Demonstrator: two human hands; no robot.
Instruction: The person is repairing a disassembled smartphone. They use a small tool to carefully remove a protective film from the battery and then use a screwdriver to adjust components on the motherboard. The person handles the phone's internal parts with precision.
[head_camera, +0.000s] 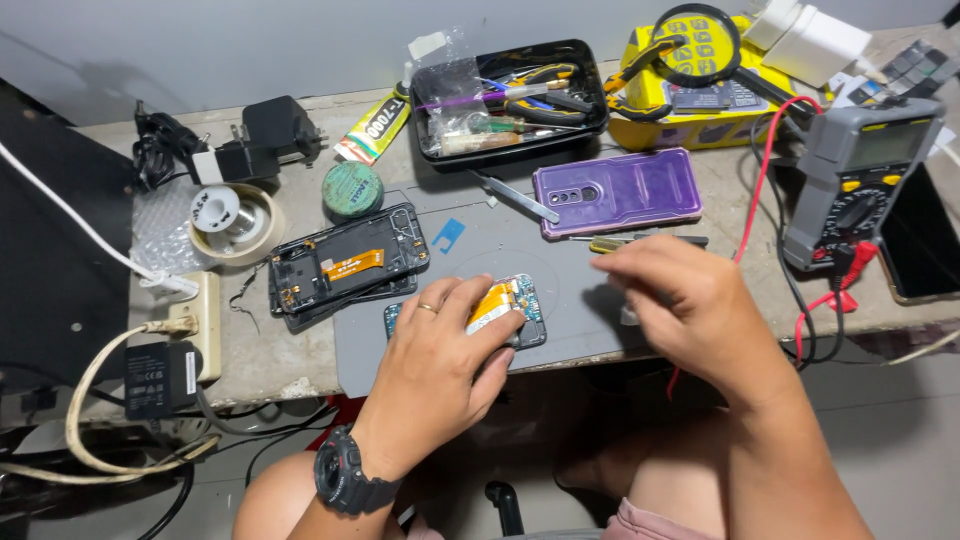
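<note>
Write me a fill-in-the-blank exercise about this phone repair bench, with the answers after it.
1. The left hand presses on a circuit board that carries an ______ flex cable.
2. The phone back cover beyond the right hand is coloured ______.
3. The left wrist wears a black ______.
4. The multimeter lies to the ______ of the grey mat.

Missing words: orange; purple; watch; right
</note>
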